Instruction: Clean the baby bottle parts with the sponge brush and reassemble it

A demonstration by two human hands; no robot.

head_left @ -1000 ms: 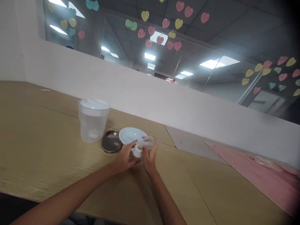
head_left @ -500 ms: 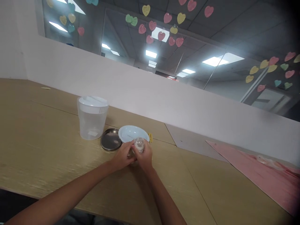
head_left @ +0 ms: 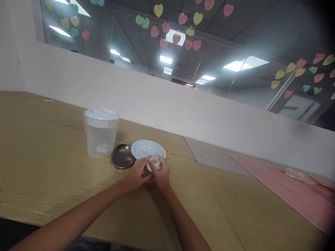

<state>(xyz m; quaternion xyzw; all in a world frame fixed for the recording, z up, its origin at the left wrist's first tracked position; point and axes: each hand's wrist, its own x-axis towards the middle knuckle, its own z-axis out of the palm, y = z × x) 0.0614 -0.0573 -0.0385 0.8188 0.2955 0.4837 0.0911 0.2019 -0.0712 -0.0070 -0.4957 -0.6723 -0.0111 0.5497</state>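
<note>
Both my hands are close together over the wooden table (head_left: 52, 167). My right hand (head_left: 161, 175) grips a small clear bottle (head_left: 156, 161) with a white collar, which stands roughly upright. My left hand (head_left: 136, 175) holds the bottle's lower part from the other side, and my fingers hide most of it. Just behind my hands lies a white plate (head_left: 144, 147), its near edge close to my fingers. I cannot tell whether the bottle touches the plate.
A translucent plastic container with a white lid (head_left: 101, 135) and a round metal lid (head_left: 122, 157) stand left of the plate. A small yellow piece (head_left: 167, 152) lies beyond it. A pink sheet (head_left: 282, 188) lies at the right, below a white wall.
The bottle has turned from lying sideways to nearly upright, and my hands have closed in around it. The camera view has shifted slightly.
</note>
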